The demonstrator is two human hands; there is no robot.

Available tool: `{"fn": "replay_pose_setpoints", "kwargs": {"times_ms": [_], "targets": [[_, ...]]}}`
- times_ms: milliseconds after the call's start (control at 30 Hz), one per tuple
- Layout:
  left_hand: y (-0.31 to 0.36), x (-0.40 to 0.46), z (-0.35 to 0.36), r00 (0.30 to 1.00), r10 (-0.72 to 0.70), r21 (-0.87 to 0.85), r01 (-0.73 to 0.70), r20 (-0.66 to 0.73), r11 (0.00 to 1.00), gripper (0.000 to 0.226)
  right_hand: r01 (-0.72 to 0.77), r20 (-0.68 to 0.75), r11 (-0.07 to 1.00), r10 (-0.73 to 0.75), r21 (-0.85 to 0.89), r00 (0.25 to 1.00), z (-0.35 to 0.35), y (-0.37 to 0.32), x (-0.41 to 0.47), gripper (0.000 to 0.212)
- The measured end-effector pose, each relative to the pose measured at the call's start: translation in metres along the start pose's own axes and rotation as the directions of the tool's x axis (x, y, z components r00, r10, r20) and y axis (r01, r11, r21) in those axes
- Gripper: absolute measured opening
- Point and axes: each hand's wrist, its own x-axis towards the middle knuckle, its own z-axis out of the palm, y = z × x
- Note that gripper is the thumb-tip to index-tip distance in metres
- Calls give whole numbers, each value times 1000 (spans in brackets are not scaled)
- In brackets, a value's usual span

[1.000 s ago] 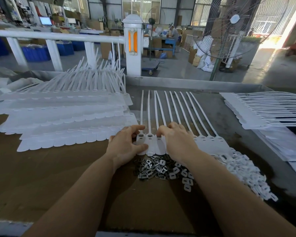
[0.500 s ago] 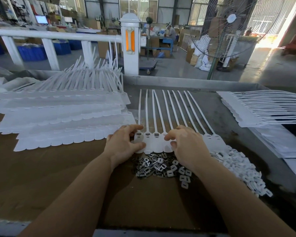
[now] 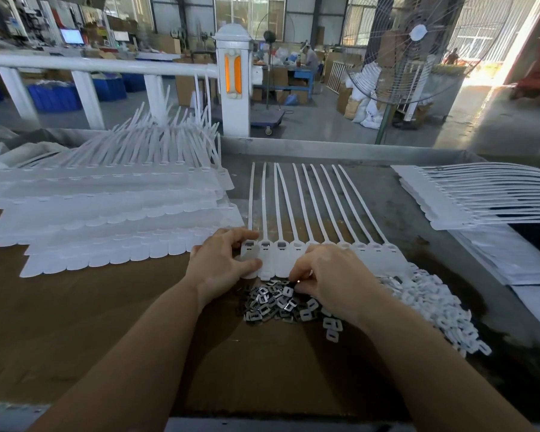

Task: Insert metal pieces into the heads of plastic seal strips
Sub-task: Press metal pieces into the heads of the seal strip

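A joined row of white plastic seal strips (image 3: 321, 254) lies in front of me, tails pointing away. The three leftmost heads show grey metal pieces in their slots. My left hand (image 3: 222, 263) pinches the leftmost head of the row, thumb under and fingers on top. My right hand (image 3: 328, 275) hovers over the near edge of the heads, above a heap of small metal pieces (image 3: 275, 302), and pinches one shiny metal piece between thumb and fingertips.
Stacks of white seal strips (image 3: 106, 210) fill the left of the table; another stack (image 3: 468, 198) lies at the right. A pile of small white plastic caps (image 3: 434, 310) spreads right of the metal pieces. Brown cardboard (image 3: 60, 307) covers the near table.
My right hand has drawn back from the strip heads toward the metal heap and now pinches a piece. My left hand stays on the leftmost head.
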Motion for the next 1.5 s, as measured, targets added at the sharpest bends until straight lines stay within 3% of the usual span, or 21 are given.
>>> {"fn": "replay_pose_setpoints", "kwargs": {"times_ms": [133, 267, 400, 500, 700, 833, 1133, 1233, 1333, 1500], "targets": [[0, 0, 0, 1000, -6, 8, 6, -4, 1000, 40, 25, 15, 999, -24, -47, 1000, 0, 1, 3, 19], [0, 0, 0, 1000, -12, 22, 12, -11, 1000, 41, 45, -70, 998, -47, -33, 996, 6, 2, 4, 17], [-1, -1, -1, 1000, -10, 25, 10, -13, 1000, 41, -77, -214, 967, 131, 242, 968, 6, 6, 12, 14], [-1, -1, -1, 1000, -7, 20, 8, -13, 1000, 42, -171, -254, 933, 257, 317, 933, 4, 12, 26, 15], [-1, -1, 0, 1000, -6, 5, 6, -5, 1000, 41, -305, -216, 903, 376, 302, 901, 6, 17, 49, 20], [-1, 0, 1, 1000, -1, 1, 1, -5, 1000, 41, -382, -107, 873, 430, 302, 897, 6, 18, 61, 17], [-1, 0, 0, 1000, 13, 16, -13, -4, 1000, 40, -485, 4, 793, 520, 369, 854, 4, 21, 71, 23], [-2, 0, 0, 1000, 12, 30, -12, -4, 999, 43, -484, 2, 800, 517, 355, 856, 3, 22, 73, 9], [-2, 0, 0, 1000, 10, 31, -10, 3, 999, 43, -483, -8, 811, 514, 330, 858, 3, 23, 72, 21], [-2, 0, 0, 1000, 12, 36, -12, 1, 999, 42, -457, -28, 814, 498, 358, 867, 4, 26, 67, 18]]}}
